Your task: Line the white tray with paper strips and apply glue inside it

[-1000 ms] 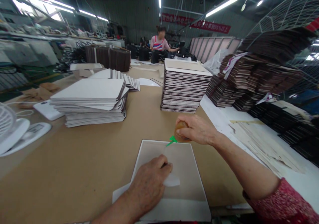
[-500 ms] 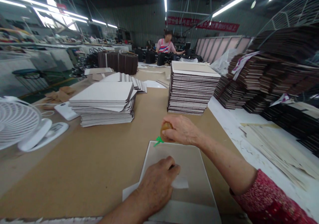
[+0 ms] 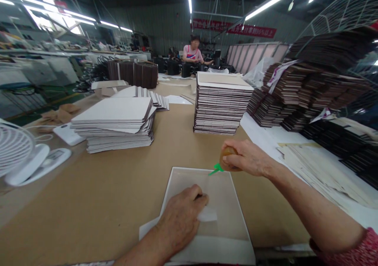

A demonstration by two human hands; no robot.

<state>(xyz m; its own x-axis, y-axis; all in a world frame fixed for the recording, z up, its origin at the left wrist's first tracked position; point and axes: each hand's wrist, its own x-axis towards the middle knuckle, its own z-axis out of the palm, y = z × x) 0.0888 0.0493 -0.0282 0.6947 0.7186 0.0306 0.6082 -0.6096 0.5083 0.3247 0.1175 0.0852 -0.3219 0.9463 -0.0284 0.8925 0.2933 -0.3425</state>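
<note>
A flat grey board with a white border [image 3: 221,203] lies on the brown table in front of me. My left hand [image 3: 180,218] rests on it with fingers curled, pressing a small white slip [image 3: 207,214] against the board. My right hand [image 3: 245,157] hovers over the board's far right corner, closed round a small amber bottle [image 3: 226,155] whose green nozzle [image 3: 216,169] points down-left at the board.
A stack of white boards [image 3: 115,124] stands at the left, a taller stack [image 3: 220,102] straight ahead. Dark flat stacks [image 3: 307,88] and loose paper sheets [image 3: 321,171] fill the right. A white fan [image 3: 17,151] sits at the left edge. A person works far behind.
My right hand with the bottle moved left along the board's far edge, then back to the right. My left hand stayed pressed on the slip.
</note>
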